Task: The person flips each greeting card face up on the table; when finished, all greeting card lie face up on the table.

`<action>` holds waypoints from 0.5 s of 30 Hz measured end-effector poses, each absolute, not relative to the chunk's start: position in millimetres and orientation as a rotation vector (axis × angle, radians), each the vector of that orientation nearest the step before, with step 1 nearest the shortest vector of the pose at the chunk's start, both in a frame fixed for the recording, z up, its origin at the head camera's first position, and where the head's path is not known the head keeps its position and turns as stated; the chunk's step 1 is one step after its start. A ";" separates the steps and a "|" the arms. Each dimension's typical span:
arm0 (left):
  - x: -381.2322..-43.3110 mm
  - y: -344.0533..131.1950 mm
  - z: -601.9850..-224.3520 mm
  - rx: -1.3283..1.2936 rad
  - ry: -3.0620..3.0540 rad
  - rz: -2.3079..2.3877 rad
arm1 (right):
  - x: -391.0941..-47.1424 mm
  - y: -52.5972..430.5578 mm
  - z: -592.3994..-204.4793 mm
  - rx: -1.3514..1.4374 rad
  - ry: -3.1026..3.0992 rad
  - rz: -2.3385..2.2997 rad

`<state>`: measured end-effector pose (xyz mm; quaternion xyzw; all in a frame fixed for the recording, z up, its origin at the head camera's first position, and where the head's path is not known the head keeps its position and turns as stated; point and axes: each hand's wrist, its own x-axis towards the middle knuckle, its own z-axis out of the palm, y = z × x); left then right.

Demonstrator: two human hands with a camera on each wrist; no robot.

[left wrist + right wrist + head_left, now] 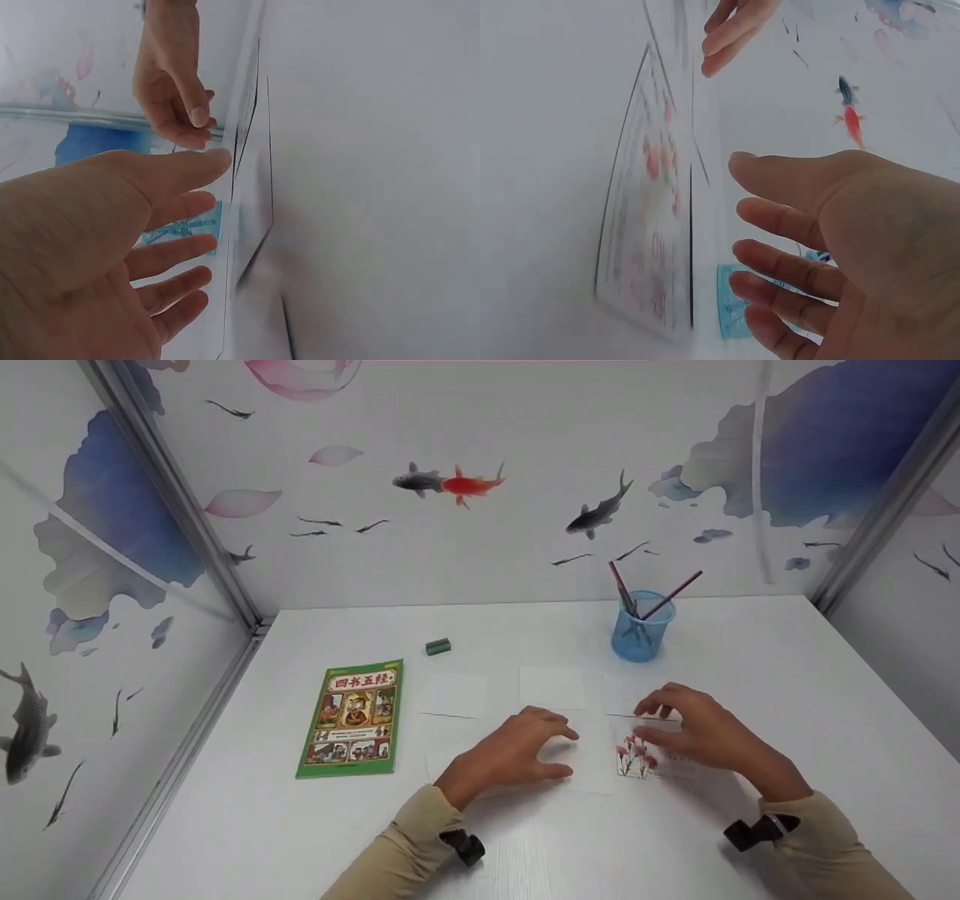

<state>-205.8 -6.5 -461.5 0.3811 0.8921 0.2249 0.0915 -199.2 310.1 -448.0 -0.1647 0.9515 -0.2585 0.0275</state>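
Observation:
My left hand [517, 750] hovers over white cards with its fingers apart and nothing in them. Beneath it, a bottom-row white card [592, 769] is partly covered. On the right, my right hand [701, 727] is above a card printed with pink flowers [636, 757] and hides part of it. The right wrist view shows this flower card [649, 225] lying apart from the loosely bent fingers [780, 266]. Farther back, more white cards lie in a row: a left one [454, 694], a middle one [553, 688] and a right one [622, 690] beyond my right fingertips.
A green-edged book [352, 720] lies left of the cards. Behind them sits a small dark green block [438, 646]. A blue mesh cup [637, 641] with pencils stands at the back right. Walls painted with fish border the white table [225, 810].

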 end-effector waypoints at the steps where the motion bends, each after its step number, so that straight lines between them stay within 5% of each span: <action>1: -205.7 -11.9 -462.1 1.118 2.649 0.657 | -200.2 302.4 -446.5 -0.540 2.911 -0.816; 15: -206.7 -33.5 -467.1 1.114 2.659 0.676 | -205.9 226.7 -451.5 -0.741 2.751 -0.632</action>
